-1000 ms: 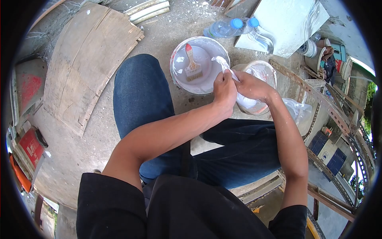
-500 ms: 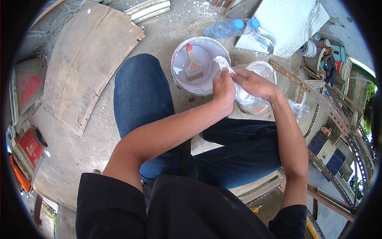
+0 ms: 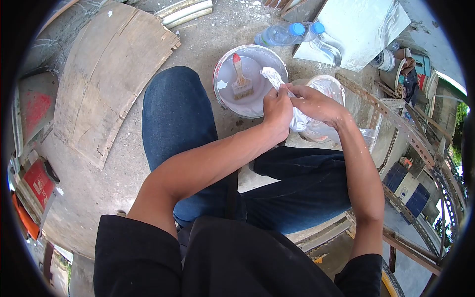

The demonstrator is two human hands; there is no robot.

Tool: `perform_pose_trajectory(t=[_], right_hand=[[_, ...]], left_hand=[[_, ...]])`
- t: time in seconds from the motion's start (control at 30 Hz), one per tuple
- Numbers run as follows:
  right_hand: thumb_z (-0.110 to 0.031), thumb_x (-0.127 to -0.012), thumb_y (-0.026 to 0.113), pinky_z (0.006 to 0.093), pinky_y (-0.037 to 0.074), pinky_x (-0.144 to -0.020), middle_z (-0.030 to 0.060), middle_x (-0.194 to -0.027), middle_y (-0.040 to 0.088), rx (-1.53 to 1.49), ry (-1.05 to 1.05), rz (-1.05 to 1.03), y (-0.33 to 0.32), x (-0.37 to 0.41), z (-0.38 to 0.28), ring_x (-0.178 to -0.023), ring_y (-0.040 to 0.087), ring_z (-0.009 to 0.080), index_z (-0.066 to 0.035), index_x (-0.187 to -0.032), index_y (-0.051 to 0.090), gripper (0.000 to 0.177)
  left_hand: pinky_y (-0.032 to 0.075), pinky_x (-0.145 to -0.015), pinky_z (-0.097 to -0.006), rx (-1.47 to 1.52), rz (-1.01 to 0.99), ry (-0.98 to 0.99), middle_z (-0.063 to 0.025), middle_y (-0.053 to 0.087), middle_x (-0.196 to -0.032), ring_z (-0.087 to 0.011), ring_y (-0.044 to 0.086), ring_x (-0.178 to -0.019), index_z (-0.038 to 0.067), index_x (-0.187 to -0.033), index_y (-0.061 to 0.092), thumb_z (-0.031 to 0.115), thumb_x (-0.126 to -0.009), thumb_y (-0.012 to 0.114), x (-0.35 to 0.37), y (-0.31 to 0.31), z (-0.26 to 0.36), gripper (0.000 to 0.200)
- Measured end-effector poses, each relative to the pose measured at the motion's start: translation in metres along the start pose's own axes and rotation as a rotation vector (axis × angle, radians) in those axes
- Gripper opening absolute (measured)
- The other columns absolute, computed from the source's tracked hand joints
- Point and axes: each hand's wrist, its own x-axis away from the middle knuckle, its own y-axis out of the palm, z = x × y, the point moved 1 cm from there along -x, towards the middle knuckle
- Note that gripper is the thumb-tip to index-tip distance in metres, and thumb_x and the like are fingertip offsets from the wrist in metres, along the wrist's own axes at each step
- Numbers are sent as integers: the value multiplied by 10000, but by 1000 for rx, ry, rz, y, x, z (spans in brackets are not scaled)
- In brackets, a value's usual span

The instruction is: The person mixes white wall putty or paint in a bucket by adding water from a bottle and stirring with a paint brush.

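My left hand [image 3: 278, 110] and my right hand [image 3: 315, 104] are close together, both closed around a white-smeared plastic bag [image 3: 271, 75]. One twisted end of the bag sticks up past my fingers, and another crumpled part hangs below them. Just left of the hands stands a white bucket [image 3: 217, 91] with pale liquid at its bottom. Inside it a paintbrush [image 3: 241, 79] with a red-tipped handle leans on the wall, bristles down. Behind my right hand is a second, smaller bucket [image 3: 338, 90], partly hidden, with clear plastic in and around it.
Two clear bottles with blue caps [image 3: 280, 35] lie beyond the bucket, next to a white board [image 3: 357, 34]. A large plywood sheet [image 3: 106, 74] lies on the left. Perforated metal bars [image 3: 391, 116] and clutter stand on the right. A red box [image 3: 39, 183] sits far left.
The bag's upper end has shifted left and up and now tilts over the bucket's rim. Both hands keep their hold, nearly in the same place.
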Motion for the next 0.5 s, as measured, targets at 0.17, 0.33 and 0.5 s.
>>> perform_pose_trajectory(t=[0.17, 0.33, 0.5], right_hand=[[-234, -879, 640, 287, 438, -899, 160, -1165, 631, 117, -5, 0, -15, 6, -14, -1008, 595, 162, 41, -1219, 592, 440], [-201, -821, 704, 295, 531, -712, 124, -942, 659, 122, 71, 89, -22, 7, -10, -785, 630, 163, 32, -1049, 655, 330], [-237, -838, 693, 288, 549, -655, 73, -857, 612, 59, 83, 201, -23, 15, -14, -774, 616, 150, 10, -1062, 623, 341]], left_hand=[[473, -787, -344, 15, -18, -44, -146, 606, -1009, -186, 592, -900, -49, -1116, 552, 215, -1024, 364, -1, 0, 7, 337], [494, -758, -332, 4, -13, -57, -149, 610, -1010, -180, 608, -884, -55, -1137, 536, 229, -1029, 362, 5, 3, 13, 350], [497, -816, -342, -15, -55, -80, -143, 593, -1060, -199, 606, -928, -60, -1165, 519, 225, -1034, 360, 9, 3, 15, 352]])
